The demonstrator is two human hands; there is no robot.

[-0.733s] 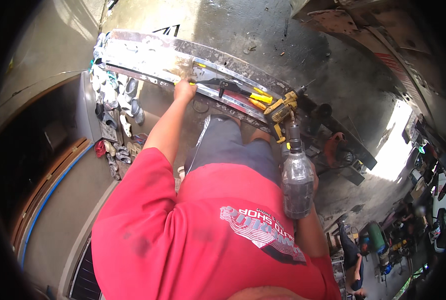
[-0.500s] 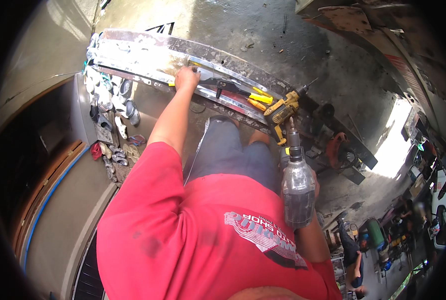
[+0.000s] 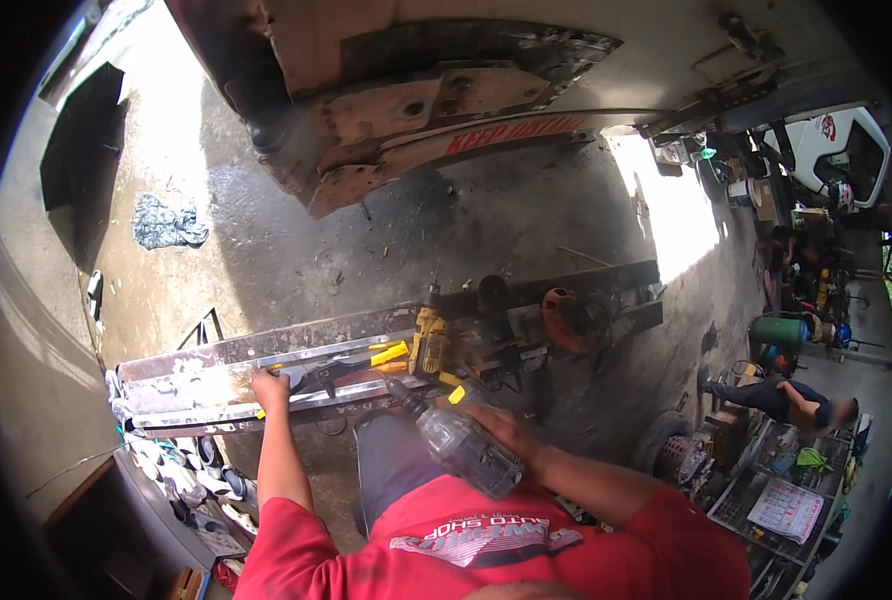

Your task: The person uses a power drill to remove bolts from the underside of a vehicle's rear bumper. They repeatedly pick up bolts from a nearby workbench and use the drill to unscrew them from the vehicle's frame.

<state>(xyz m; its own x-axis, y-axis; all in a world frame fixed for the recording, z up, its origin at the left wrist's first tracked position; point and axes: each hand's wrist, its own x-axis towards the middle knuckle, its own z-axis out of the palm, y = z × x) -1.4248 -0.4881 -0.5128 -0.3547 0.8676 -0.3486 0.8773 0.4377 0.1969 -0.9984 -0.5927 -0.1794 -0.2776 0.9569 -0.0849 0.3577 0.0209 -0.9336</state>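
Head view: right hand (image 3: 506,427) clamped on a driver (image 3: 466,452), left hand (image 3: 270,387) over the beam (image 3: 191,388), grip unclear, in apparent tool-handling whose next move likely calls for steadiness.

A long, worn bench (image 3: 286,340) carries a yellow drill (image 3: 428,342) and yellow-handled tool (image 3: 318,380).

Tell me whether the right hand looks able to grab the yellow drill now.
Probably not without letting go first: the right hand seems to hold the grey power tool, though the yellow drill lies nearby.
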